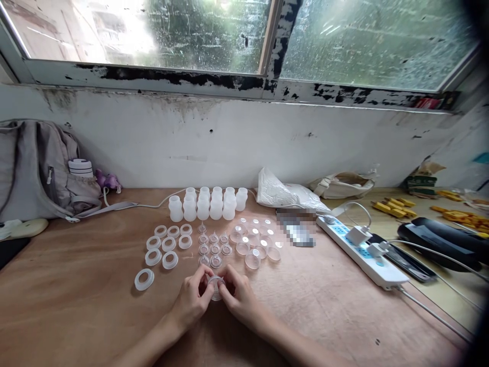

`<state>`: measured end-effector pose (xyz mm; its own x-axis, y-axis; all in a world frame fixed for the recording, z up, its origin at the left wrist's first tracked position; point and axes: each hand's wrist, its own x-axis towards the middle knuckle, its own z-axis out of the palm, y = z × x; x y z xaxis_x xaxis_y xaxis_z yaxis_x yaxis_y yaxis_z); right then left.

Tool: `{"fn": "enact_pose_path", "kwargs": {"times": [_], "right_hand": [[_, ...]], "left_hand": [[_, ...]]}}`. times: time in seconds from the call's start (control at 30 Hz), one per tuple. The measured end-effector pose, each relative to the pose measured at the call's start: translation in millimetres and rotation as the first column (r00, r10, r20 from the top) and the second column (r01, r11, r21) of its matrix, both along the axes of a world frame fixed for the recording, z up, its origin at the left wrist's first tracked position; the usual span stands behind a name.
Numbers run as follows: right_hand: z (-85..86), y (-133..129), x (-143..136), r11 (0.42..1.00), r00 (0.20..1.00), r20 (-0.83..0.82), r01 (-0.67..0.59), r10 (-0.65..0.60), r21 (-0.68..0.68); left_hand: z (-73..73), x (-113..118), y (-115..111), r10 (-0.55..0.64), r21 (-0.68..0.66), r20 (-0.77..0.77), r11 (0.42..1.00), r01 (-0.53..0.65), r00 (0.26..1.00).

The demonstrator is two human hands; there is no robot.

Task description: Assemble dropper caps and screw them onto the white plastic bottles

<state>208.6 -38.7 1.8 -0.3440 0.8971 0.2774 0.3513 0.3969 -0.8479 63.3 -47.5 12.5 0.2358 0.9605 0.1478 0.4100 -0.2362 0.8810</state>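
1 clear rnd pc; L hand, R hand: fingers clamped on rim.

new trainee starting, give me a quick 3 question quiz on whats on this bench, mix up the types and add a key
1. True or false: the left hand and the right hand are both on the same clear plastic piece.

2. Which group lies farthest left?
a) round clear cups
b) frosted rings
c) frosted bottles

3. Fill the gap: the white power strip lies to the ____ of both hands.

Key: 1 true; 2 b; 3 right
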Motion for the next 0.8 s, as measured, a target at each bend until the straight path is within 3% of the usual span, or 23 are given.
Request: {"fn": "enact_pose_path", "kwargs": {"times": [0.3, 0.57, 0.8], "right_hand": [[1.9, -0.2, 3.3, 0.999, 1.000, -0.001, -0.023, 0.023, 0.037], [-3.5, -4.0, 5.5, 0.985, 0.987, 0.097, -0.137, 0.127, 0.104], [8.9, -7.0, 12.2, 0.971, 0.976, 0.065, -0.213, 0.207, 0.104]], "left_hand": [[-1.5, 0.6, -1.9, 0.006, 0.016, -0.034, 1.000, -0.005, 0.999], [-10.3, 2.1, -3.2, 0.044, 0.024, -0.116, 0.999, -0.041, 0.992], [-12.2, 0.0, -1.3, 0.083, 0.036, -0.170, 0.996, -0.078, 0.982]]}}
